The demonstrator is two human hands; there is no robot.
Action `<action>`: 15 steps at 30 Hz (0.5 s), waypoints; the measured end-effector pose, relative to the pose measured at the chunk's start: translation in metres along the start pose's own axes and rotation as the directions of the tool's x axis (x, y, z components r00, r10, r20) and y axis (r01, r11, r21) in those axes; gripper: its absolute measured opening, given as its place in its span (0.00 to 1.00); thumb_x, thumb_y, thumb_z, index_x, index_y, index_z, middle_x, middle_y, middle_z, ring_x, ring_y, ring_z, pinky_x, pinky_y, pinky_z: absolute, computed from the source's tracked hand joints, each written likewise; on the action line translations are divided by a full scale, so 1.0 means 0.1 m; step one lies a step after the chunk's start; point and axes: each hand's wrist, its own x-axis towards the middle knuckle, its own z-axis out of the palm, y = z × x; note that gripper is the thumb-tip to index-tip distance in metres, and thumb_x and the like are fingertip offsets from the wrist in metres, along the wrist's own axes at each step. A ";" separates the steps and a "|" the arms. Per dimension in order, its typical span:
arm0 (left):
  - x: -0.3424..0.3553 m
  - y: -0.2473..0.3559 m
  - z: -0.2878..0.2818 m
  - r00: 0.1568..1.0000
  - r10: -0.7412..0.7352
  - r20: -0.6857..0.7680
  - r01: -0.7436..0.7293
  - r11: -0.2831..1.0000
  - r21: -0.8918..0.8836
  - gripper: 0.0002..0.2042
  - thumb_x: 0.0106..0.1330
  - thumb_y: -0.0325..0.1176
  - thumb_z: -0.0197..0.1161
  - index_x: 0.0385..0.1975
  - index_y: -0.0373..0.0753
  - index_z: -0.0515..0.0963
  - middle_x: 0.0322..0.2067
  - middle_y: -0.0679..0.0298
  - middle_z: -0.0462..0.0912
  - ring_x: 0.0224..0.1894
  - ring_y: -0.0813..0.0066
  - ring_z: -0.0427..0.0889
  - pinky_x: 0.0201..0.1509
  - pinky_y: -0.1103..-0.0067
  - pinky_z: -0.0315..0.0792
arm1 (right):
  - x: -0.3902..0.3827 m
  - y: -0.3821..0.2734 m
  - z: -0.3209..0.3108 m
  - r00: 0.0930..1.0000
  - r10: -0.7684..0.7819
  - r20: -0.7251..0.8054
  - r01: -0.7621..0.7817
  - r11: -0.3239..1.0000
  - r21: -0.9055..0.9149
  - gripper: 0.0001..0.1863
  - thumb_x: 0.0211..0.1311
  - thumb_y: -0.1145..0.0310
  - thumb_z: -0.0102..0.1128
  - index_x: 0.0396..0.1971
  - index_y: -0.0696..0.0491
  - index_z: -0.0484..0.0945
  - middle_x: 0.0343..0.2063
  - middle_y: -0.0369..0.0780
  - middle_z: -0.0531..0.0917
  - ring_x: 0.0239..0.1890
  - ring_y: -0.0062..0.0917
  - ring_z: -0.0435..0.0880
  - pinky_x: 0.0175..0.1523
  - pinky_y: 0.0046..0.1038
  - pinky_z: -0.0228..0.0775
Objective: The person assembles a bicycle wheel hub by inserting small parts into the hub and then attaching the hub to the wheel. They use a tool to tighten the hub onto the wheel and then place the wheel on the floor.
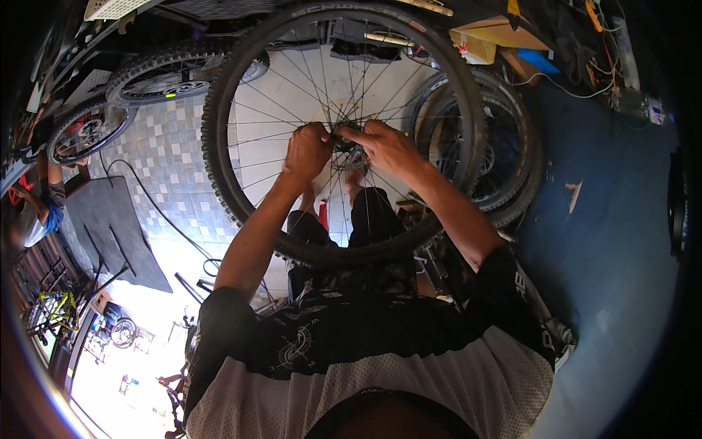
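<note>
A bicycle wheel (213, 135) with a knobby black tyre stands in front of my body, its spokes spreading from the hub (346, 140) at the middle of the view. My left hand (308, 151) is closed at the hub's left side, fingers curled in among the spokes. From the right, my right hand (387, 148) reaches the hub with its index finger stretched across toward the left fingertips and the others bent. Whatever small part lies between the fingertips is too dark to make out. The tyre's lower edge is close to my lap.
More wheels lean together at the right (508, 150), and another pair of tyred wheels (172, 77) is at the upper left. A dark hose (157, 208) crosses the tiled floor beside a black mat (117, 234). Another person (47, 208) is at the far left. Cardboard boxes (497, 33) stand upper right.
</note>
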 end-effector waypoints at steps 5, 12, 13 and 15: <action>-0.03 -0.01 0.01 0.999 0.023 -0.035 -0.025 0.998 -0.055 0.08 0.60 0.30 0.73 0.32 0.32 0.84 0.31 0.48 0.88 0.35 0.49 0.89 0.41 0.63 0.82 | -0.02 -0.10 -0.04 0.998 0.066 -0.009 -0.065 0.992 0.106 0.36 0.62 0.76 0.64 0.69 0.31 0.72 0.34 0.39 0.78 0.37 0.34 0.84 0.46 0.34 0.84; -0.03 -0.05 0.02 0.997 0.070 -0.024 -0.071 0.997 -0.031 0.09 0.59 0.30 0.74 0.35 0.33 0.84 0.34 0.52 0.90 0.37 0.58 0.91 0.43 0.68 0.84 | 0.06 -0.21 -0.08 0.981 0.192 0.000 -0.175 0.894 0.413 0.29 0.66 0.75 0.64 0.66 0.37 0.74 0.40 0.42 0.85 0.43 0.40 0.87 0.51 0.40 0.81; -0.03 -0.05 0.02 0.998 0.068 -0.021 -0.068 0.997 -0.038 0.09 0.59 0.30 0.74 0.35 0.33 0.84 0.34 0.52 0.90 0.37 0.59 0.91 0.44 0.69 0.84 | 0.07 -0.23 -0.08 0.972 0.232 0.031 -0.222 0.871 0.437 0.29 0.66 0.75 0.64 0.65 0.38 0.75 0.41 0.42 0.85 0.43 0.40 0.87 0.51 0.41 0.81; -0.02 -0.06 0.02 0.999 0.051 0.008 -0.050 0.997 -0.051 0.10 0.58 0.30 0.74 0.36 0.33 0.84 0.34 0.53 0.90 0.37 0.59 0.91 0.45 0.69 0.84 | 0.08 -0.27 -0.07 0.970 0.244 -0.001 -0.213 0.848 0.485 0.26 0.65 0.76 0.64 0.63 0.42 0.76 0.40 0.44 0.86 0.43 0.42 0.87 0.51 0.41 0.81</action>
